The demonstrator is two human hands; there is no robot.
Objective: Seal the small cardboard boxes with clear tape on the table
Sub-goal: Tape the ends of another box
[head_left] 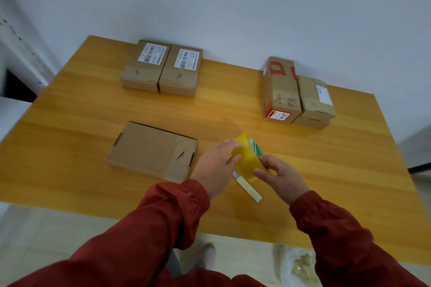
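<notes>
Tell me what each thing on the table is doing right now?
tape roll: held in both hands, a strip hanging loose
left hand: grips the tape roll
right hand: pinches the tape roll
plain box: lying flat, closed
labelled boxes: closed, side by side
red-printed box: closed, beside two stacked boxes

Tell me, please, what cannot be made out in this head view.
Head view:
Tape roll: where its loose strip peels off is hidden by the left hand and right hand.
Labels on the far left boxes: print too small to read.
Bottom box on the right: mostly covered by the box above.
Bag on the floor: blurred, contents unclear.
</notes>
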